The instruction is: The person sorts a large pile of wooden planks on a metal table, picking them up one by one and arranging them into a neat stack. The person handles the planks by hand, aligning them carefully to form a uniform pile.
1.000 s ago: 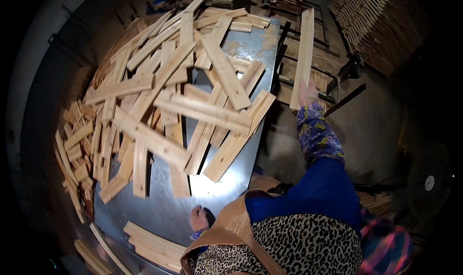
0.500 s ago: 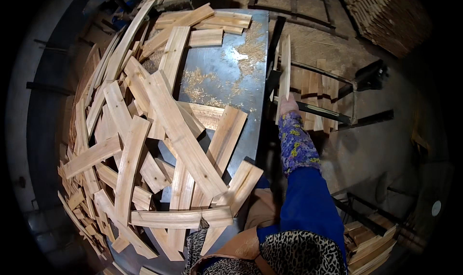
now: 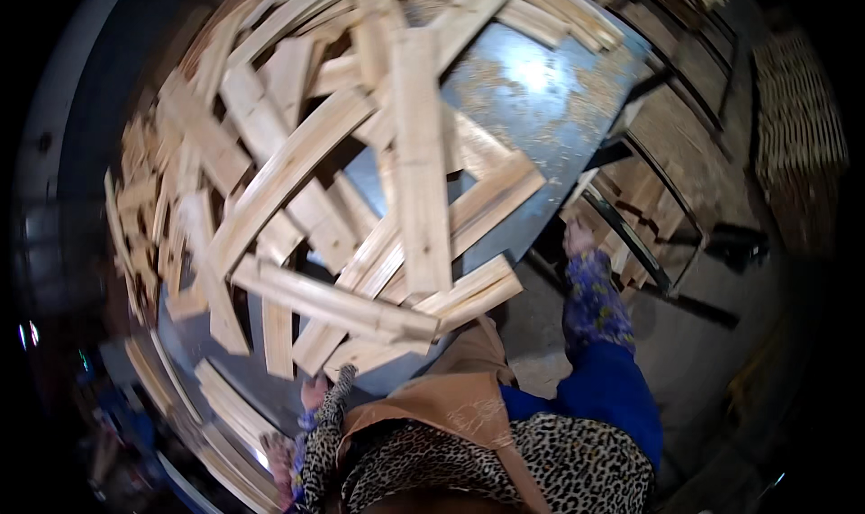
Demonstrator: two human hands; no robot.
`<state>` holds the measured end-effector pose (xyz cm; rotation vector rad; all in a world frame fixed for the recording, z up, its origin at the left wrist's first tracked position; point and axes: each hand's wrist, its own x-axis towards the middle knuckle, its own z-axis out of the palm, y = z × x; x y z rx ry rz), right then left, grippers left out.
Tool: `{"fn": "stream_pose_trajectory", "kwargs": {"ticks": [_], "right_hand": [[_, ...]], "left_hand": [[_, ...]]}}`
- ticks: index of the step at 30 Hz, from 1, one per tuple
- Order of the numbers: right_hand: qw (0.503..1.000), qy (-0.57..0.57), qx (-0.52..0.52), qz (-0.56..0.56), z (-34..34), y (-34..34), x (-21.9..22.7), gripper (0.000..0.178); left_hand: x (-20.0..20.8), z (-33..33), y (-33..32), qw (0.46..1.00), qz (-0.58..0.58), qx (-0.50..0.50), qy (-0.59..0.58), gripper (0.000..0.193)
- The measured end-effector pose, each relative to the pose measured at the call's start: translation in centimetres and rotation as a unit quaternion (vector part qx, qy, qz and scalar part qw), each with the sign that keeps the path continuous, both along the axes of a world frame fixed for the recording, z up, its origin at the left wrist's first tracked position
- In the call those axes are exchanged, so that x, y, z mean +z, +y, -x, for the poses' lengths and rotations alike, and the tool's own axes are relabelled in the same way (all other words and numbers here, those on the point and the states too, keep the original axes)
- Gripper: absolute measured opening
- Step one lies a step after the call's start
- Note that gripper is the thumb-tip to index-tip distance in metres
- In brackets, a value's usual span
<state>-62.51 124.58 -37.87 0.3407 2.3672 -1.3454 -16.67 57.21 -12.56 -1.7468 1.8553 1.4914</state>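
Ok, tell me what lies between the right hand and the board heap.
In the head view, a strip of metal tabletop and a dark gap lie between the right hand and the board heap.

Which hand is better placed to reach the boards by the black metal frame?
Probably the right hand: it's beside the frame, close to the boards, past the table's right edge.

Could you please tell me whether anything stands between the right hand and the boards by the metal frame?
Partly: a dark metal bar crosses over the boards, right of the right hand; those nearest the hand look unobstructed.
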Motion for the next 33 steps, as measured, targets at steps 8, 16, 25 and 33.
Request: {"fn": "stream_pose_trajectory", "kwargs": {"ticks": [8,16,25,33], "right_hand": [[0.859,-0.219,-0.363,0.287,-3.1,-3.7,8.0,0.057],[0.818,-0.048,-0.426,0.383,6.8,-6.7,2.1,0.069],[0.836,-0.172,-0.397,0.338,11.9,-3.8,2.0,0.084],[0.959,-0.056,0.208,-0.183,3.2,-5.2,8.4,0.053]], "left_hand": [[-1.3,-2.1,1.1,0.996,0.05,-0.069,-0.016,0.03],[-1.3,-3.6,-0.9,0.907,0.172,-0.347,-0.166,0.026],[-2.0,-3.2,0.1,0.969,0.142,-0.15,-0.138,0.043],[3.4,1.8,4.1,0.99,0.095,-0.102,-0.009,0.043]]}}
